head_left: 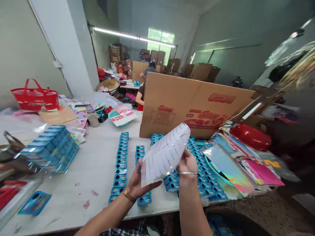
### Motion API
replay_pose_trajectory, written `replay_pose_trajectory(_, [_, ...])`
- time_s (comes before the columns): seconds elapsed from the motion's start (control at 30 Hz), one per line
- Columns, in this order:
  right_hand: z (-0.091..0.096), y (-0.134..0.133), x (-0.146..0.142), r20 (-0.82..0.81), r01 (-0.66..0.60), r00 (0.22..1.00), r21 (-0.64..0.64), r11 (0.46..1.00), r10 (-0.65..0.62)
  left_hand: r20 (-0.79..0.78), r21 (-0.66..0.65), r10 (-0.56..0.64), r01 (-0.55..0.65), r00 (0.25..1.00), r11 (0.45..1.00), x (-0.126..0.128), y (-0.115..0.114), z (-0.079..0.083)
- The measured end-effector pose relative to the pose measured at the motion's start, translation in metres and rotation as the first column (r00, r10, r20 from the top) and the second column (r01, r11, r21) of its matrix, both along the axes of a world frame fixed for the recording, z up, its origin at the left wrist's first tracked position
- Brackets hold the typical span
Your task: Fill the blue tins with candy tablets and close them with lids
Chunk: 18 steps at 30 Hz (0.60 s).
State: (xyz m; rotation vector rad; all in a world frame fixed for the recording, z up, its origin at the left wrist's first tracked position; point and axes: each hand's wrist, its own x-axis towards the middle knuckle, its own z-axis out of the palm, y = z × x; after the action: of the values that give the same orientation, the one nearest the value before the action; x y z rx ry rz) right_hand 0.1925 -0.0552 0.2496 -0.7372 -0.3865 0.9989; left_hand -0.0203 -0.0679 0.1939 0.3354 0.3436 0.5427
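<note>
Left hand [137, 183]: closed on the lower corner of a fanned stack of white sleeves [164, 154], thumb across the front face. Wrist carries a watch strap.

Right hand [187, 161]: grasping the same stack at its right edge, fingers hidden behind it. Wrist carries a bangle.

Fanned stack of white sleeves: held clear above the table [98, 164], near its front edge, tilted and spread toward 1 o'clock. The strip edges show a holographic sheen.

Surroundings, taken from the hands:
- Directly beneath and out to 10 o'clock: rows of small blue packets [121, 164] laid flat in columns.
- 12 o'clock: a cardboard box [192, 105] with red print, standing on the table.
- 9 o'clock, well apart: a wrapped pile of blue packs [52, 147].
- 10 o'clock, far: a red bag [35, 98].
- 3 o'clock: holographic sheets [228, 168] and, beyond them, a red dish [250, 137].
- 12 o'clock, beyond the box: another person [141, 95] at a further table.
</note>
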Motion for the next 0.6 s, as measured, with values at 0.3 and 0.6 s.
replay_pose_trajectory(0.3, [-0.063,-0.069,-0.089,0.242,0.378,0.914,-0.223,0.898,-0.325,-0.235,0.332,0.216,-0.13,0.948,0.934,-0.155,-0.002,0.04])
replay_pose_trajectory(0.6, [-0.101,-0.068,-0.101,0.264,0.553,0.833,-0.337,0.762,-0.487,-0.308,0.55,0.166,0.033,0.937,0.835,-0.137,-0.015,0.051])
